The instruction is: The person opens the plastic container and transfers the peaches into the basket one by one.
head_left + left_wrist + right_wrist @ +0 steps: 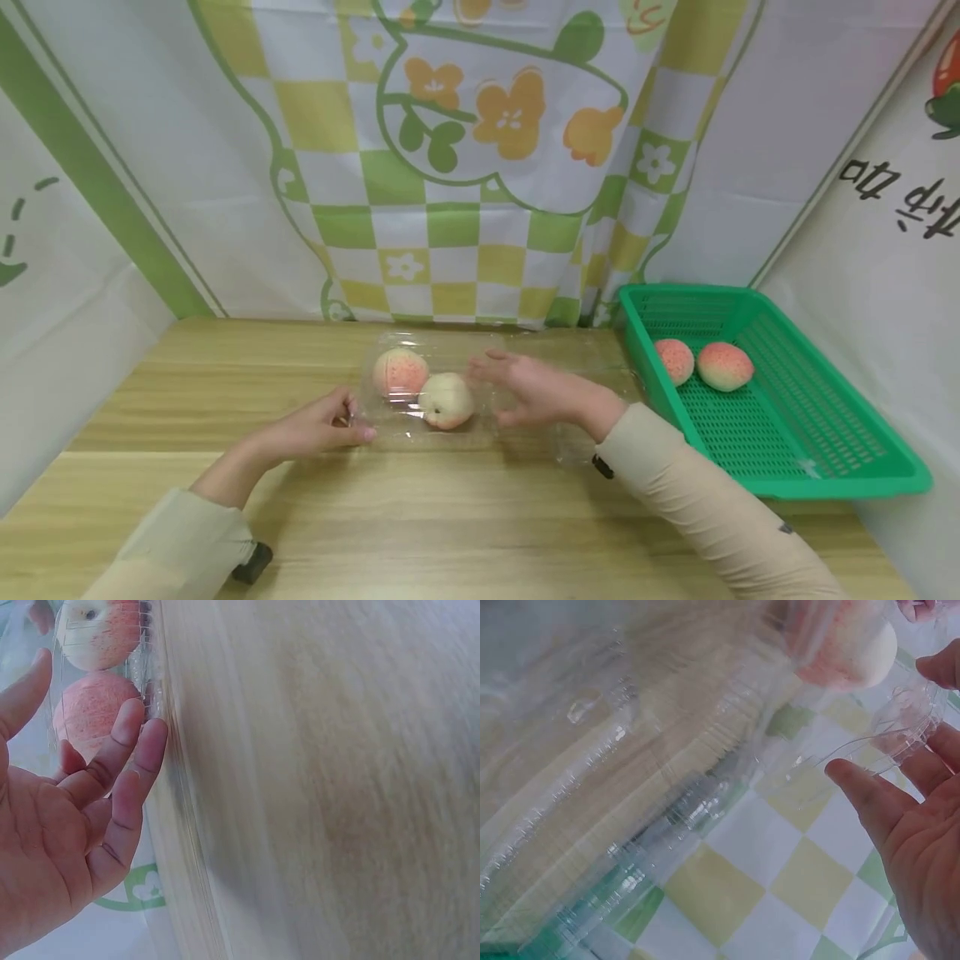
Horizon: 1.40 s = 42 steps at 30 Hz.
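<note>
A clear plastic box (401, 437) lies on the table with two peaches inside. One peach (401, 372) is pinkish; the other peach (446, 401) shows its pale end with a dark stem dimple. At the box's left edge is my left hand (318, 427), thumb and fingers apart; the left wrist view shows its fingers (124, 739) loosely bent, fingertips right at the plastic side. My right hand (536, 387) reaches over the box's right side, its fingers extended. In the right wrist view its fingertips (844, 774) are close to a clear plastic rim (900, 750).
More clear plastic (573, 446) extends right of the box, partly beneath the right forearm. A green basket (840, 487) at the right holds two peaches (725, 367). A patterned curtain (465, 225) hangs along the back edge of the wooden table (450, 525).
</note>
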Available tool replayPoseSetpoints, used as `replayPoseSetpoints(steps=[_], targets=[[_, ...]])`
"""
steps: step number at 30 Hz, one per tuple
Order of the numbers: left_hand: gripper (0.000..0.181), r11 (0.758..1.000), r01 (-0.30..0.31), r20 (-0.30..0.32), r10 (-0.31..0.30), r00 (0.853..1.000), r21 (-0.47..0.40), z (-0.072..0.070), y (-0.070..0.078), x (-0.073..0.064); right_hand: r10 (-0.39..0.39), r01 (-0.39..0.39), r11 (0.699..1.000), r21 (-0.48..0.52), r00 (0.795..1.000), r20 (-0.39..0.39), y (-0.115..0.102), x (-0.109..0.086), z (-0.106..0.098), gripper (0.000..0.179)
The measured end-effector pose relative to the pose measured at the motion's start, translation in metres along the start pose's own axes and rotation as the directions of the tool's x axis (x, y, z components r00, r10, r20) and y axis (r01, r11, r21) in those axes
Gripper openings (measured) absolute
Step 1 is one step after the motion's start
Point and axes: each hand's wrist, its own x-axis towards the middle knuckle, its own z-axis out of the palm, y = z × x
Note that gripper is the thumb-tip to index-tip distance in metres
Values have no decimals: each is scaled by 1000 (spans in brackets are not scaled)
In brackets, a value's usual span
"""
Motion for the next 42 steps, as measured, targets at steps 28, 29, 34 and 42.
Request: replayPoseSetpoints(steps=[28, 29, 34, 42], targets=[[41, 999, 44, -19, -44, 999, -2, 5, 2, 8, 112, -83, 933, 349, 992, -64, 25, 8, -59, 45], [41, 999, 42, -19, -42, 999, -1, 5, 2, 8, 114, -81, 935, 346, 991, -76, 27, 10, -60, 45], [41, 999, 50, -18, -50, 999, -6, 5, 2, 8, 128, -69, 917, 393, 984, -127, 35, 15, -64, 43], [43, 998, 66, -11, -66, 998, -3, 3, 2, 8, 238, -128, 837, 532, 960, -145, 41, 21, -68, 39]])
